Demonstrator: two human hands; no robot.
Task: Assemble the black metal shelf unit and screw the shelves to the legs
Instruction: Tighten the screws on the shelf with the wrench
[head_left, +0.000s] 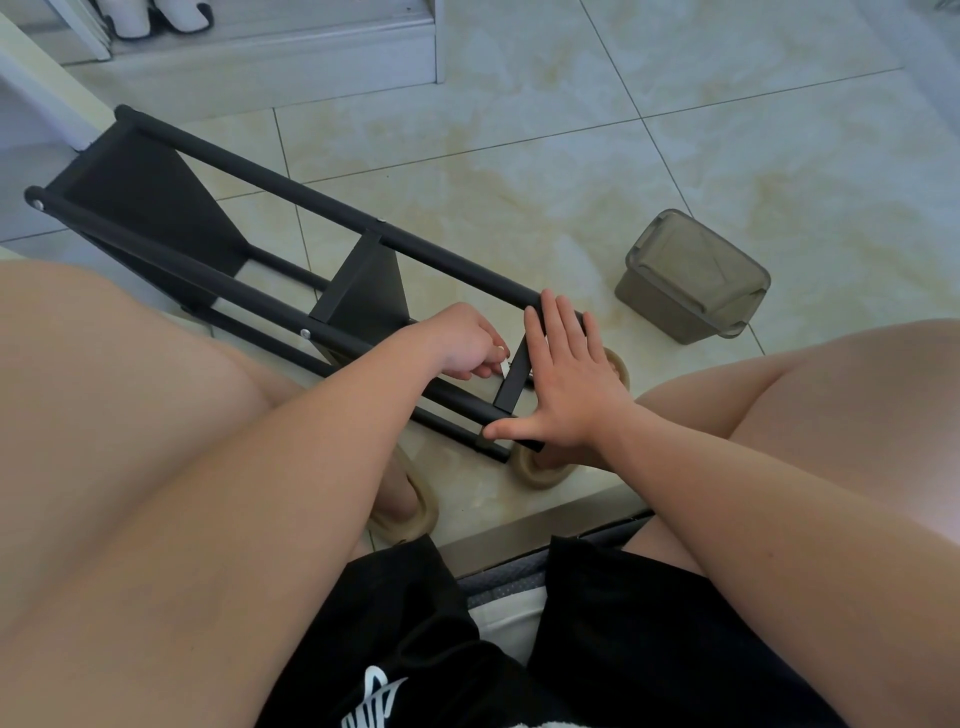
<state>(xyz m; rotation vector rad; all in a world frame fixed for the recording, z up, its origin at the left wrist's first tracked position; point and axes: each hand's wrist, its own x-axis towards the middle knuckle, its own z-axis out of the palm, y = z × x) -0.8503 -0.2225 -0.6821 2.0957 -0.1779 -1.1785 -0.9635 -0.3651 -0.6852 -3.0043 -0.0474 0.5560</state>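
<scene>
Shorts (623, 649); right hand (566, 379) on shelf (511, 387), left hand (462, 340) perhaps round screw (501, 354)

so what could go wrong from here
1. The right hand only rests flat against the near shelf, so the shelf may shift against the legs while the left hand works.
2. The small white part pinched by the left hand could drop onto the tiled floor and roll away.
</scene>
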